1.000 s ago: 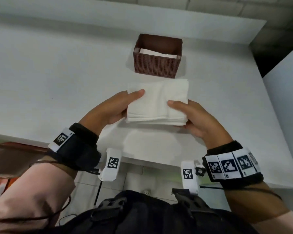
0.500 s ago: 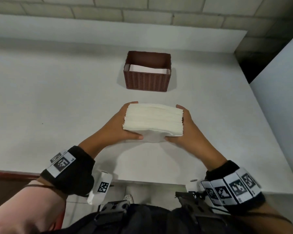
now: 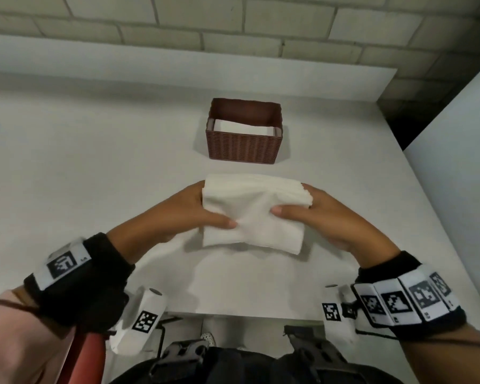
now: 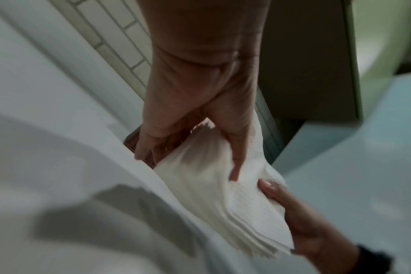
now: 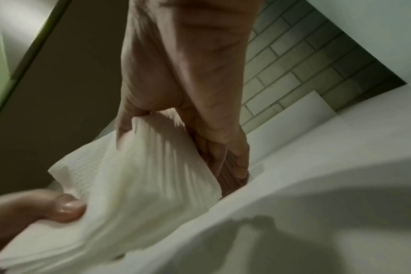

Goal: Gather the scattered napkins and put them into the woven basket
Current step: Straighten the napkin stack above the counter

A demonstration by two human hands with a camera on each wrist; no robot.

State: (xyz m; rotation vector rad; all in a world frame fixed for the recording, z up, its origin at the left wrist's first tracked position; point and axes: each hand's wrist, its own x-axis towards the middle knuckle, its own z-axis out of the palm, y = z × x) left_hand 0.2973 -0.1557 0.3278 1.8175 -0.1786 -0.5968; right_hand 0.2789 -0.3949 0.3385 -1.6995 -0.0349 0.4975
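A thick stack of white napkins (image 3: 251,214) is held above the white table between both hands, a short way in front of the basket. My left hand (image 3: 194,214) grips its left end, thumb on top and fingers underneath. My right hand (image 3: 311,214) grips the right end the same way. The wrist views show the napkin stack (image 4: 223,194) (image 5: 141,185) bending between thumb and fingers. The brown woven basket (image 3: 243,146) stands further back on the table, with white napkins (image 3: 241,127) lying inside it.
The white table (image 3: 94,176) runs to a brick wall (image 3: 233,26) at the back. A white panel (image 3: 455,120) rises at the right, with a dark gap behind it. The table's near edge lies just below my wrists.
The stack was lifted off the table and tipped on edge half a second ago. Now it is tilted flatter, thumbs on top, and sits closer to the basket.
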